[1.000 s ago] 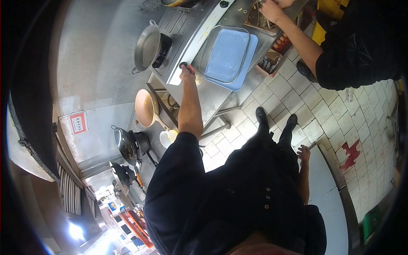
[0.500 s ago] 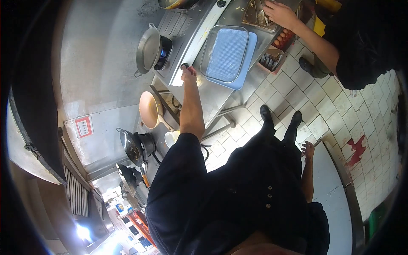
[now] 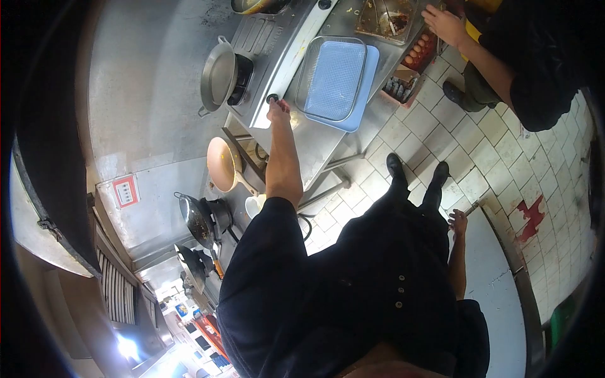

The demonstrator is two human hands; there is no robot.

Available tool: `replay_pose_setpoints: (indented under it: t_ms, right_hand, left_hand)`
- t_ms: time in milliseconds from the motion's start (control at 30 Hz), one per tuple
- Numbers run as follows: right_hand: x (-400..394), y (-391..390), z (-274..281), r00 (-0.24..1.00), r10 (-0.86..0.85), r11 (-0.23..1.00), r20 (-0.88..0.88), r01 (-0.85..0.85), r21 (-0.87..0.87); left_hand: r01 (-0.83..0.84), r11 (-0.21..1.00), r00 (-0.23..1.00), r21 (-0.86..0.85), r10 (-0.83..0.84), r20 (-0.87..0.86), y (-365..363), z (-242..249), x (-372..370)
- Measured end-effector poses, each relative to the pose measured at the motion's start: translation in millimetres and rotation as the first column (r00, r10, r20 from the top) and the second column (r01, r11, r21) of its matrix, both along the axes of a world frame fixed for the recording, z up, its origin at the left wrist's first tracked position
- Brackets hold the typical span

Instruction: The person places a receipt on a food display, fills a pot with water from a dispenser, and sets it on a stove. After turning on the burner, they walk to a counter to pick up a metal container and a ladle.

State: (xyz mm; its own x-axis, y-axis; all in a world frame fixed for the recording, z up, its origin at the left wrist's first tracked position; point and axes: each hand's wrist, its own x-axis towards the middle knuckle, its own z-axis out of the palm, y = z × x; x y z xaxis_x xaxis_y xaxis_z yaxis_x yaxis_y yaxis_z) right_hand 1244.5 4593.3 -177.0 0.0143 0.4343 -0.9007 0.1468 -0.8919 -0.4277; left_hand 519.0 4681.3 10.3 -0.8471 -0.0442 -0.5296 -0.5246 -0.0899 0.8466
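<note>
My left hand (image 3: 278, 110) is closed on a black knob (image 3: 272, 98) on the stove's white front panel (image 3: 285, 72). Beyond the knob, a metal pan (image 3: 220, 77) rests at a burner (image 3: 242, 80) where no flame shows. My right hand (image 3: 458, 222) hangs low with its fingers loosely apart, holding nothing visible, beside the corner of a white-topped table (image 3: 488, 277). To the right of my left hand lies a wire basket (image 3: 304, 82) on a blue tray (image 3: 368, 88).
A co-worker's hand (image 3: 444, 26) is near a dirty metal tray (image 3: 372, 25). Below it are eggs (image 3: 416, 51) and a box (image 3: 398, 87). A pink pan (image 3: 220, 165), a white cup (image 3: 253, 205) and a dark wok (image 3: 195, 220) stand on the left. Red stain (image 3: 531, 217) on the floor.
The blue flame at the burner has gone from view. The co-worker's hand has moved right, off the dirty tray. My hands have kept their places.
</note>
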Motion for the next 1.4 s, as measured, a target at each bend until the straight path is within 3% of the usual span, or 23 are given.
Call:
replay_pose_setpoints:
  t_ms: [900, 1100, 1167, 1200, 1267, 1400]
  right_hand:
    - [0, 6, -4, 1.000, 0.027, 0.999, -0.010, -0.027, 0.020]
    - [3, 6, -14, 1.000, 0.015, 1.000, -0.009, -0.015, 0.003]
    - [1, 5, -15, 0.999, 0.023, 1.000, -0.023, -0.022, 0.018]
    - [0, 5, -15, 0.999, 0.029, 0.999, -0.025, -0.029, 0.016]
    - [-3, 7, -19, 0.998, 0.016, 1.000, -0.061, -0.015, 0.007]
    - [2, 10, -50, 0.991, 0.048, 0.998, -0.127, -0.042, 0.051]
  left_hand:
    - [0.013, 1.000, 0.997, 0.027, -0.015, 0.071, -4, 3, 3]
    - [-0.113, 0.977, 0.993, 0.183, 0.109, 0.036, -11, 29, 46]
    - [-0.024, 0.991, 0.982, 0.135, 0.048, -0.184, -22, 38, 79]
    - [-0.030, 0.991, 0.981, 0.133, 0.054, -0.186, -29, 41, 98]
    - [0.023, 1.000, 0.938, -0.001, -0.022, -0.345, -43, 46, 135]
    - [0.080, 0.963, 0.883, -0.259, -0.189, -0.430, -83, 31, 199]
